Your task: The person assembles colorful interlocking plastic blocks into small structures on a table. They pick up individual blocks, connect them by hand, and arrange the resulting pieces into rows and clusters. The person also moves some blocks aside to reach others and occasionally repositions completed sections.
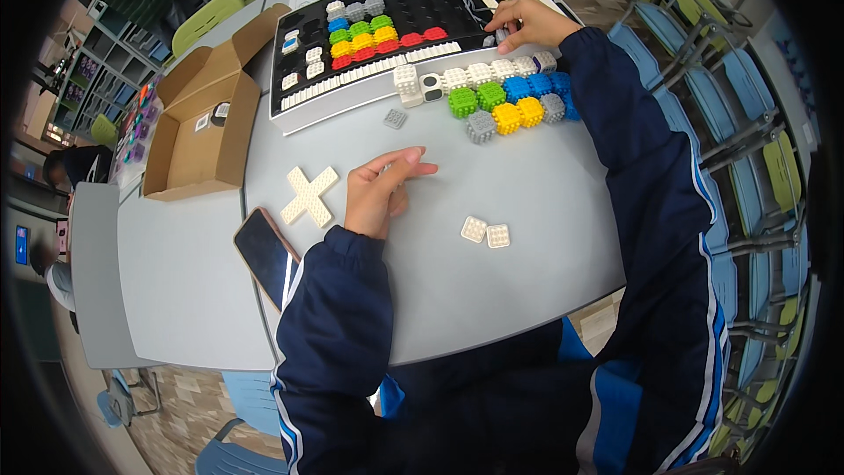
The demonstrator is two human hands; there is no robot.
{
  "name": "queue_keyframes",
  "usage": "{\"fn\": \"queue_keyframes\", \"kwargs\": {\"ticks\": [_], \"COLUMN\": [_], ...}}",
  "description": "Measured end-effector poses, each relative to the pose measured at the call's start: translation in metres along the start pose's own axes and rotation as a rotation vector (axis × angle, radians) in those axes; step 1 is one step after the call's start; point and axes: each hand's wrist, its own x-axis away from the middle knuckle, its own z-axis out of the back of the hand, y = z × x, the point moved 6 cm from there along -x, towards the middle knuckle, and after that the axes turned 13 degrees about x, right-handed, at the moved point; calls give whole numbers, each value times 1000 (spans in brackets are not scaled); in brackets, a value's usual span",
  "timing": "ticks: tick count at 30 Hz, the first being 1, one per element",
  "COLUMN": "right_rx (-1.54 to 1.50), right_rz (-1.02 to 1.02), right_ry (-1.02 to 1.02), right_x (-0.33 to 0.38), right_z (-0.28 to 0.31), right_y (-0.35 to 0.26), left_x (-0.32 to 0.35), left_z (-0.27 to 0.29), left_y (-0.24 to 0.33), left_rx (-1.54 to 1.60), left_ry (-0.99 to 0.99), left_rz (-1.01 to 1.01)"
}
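Observation:
My right hand (527,25) reaches into the right part of a black sorting tray (413,13). Its thumb and fingers close around small greyish pieces there, and what they grip is mostly hidden. Over the table, my left hand (382,189) hovers with nothing visible in it, its fingers loosely stretched to the right. Left of it lies a cream cross-shaped studded plate (309,196). Two cream square studded plates (486,231) rest to its lower right, and a grey square plate (395,119) sits above it. Studded cubes in white, green (476,99), blue, yellow and grey stand in rows before the tray.
Left of the tray stands an open cardboard box (207,127). A phone (265,251) lies beside my left sleeve, across the table seam. Red, yellow, green and grey cubes (362,35) fill part of the tray. Stacked blue and green chairs (734,141) line the right side.

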Motion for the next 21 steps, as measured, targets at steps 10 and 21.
{"fn": "queue_keyframes", "kwargs": {"ticks": [10, 21], "right_rx": [159, -287], "right_rz": [-92, 234], "right_ry": [28, 87], "right_x": [20, 45], "right_z": [13, 26], "right_y": [-33, -193], "left_x": [1, 1], "left_z": [1, 0], "left_y": [0, -2], "left_rx": [37, 8], "left_ry": [16, -183], "left_rz": [-8, -80]}}
